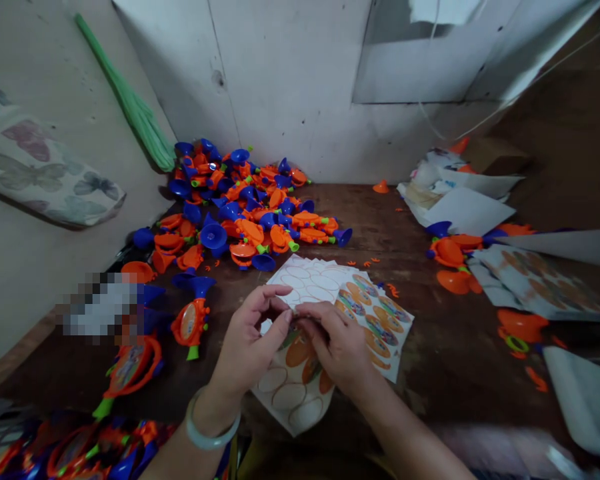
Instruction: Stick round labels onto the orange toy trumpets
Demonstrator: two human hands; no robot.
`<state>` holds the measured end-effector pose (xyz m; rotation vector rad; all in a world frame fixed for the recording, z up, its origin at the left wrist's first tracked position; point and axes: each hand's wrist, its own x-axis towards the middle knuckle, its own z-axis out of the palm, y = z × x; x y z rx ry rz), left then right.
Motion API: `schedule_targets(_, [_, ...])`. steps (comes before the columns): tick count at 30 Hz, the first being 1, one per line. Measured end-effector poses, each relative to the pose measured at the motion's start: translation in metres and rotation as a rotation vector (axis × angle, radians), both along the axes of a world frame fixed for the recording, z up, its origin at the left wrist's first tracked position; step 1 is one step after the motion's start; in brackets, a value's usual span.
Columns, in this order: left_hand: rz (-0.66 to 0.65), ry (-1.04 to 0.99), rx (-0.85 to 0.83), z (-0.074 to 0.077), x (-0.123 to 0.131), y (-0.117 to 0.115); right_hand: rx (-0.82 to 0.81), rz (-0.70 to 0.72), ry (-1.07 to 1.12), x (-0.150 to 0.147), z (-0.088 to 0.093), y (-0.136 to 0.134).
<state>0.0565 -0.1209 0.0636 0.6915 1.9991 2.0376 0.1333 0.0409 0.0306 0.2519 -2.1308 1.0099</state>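
Observation:
A sheet of oval stickers point(273, 383) lies below my hands, its lower end curling toward me, with orange printed ovals and several bare outlines. My left hand point(255, 337), a pale bangle point(213, 433) on its wrist, is closed with thumb and fingertips at the sheet's upper part. Right beside it, my right hand point(343, 343) pinches the same place, its fingers curled over the sheet. Whatever is between the fingertips is too small to tell. Beneath and behind are fanned sticker sheets point(380, 317), some showing printed ovals and some only outlines point(313, 280).
Orange and blue toy trumpets point(250, 207) are heaped at the back left. Two more toy trumpets point(190, 320) lie to my left. Sticker stacks point(535, 277) and loose orange parts point(523, 327) are at the right. A crate of toys point(95, 453) stands at the lower left.

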Motion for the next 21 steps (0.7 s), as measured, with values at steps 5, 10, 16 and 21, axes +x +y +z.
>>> schedule_targets(5, [-0.013,-0.028,0.004,0.005,0.003,0.001,0.041,-0.044,0.052,0.002,0.002,0.002])
schedule_targets(10, [-0.031,-0.224,0.058,0.006,0.001,0.007,0.228,-0.181,0.174,0.009,-0.005,0.003])
schedule_targets(16, [0.091,-0.235,0.075,0.002,-0.017,0.004,0.434,0.030,0.047,0.049,0.024,-0.009])
schedule_targets(21, [0.001,-0.247,0.072,-0.001,-0.023,0.006,0.249,-0.028,-0.013,0.041,0.030,0.003])
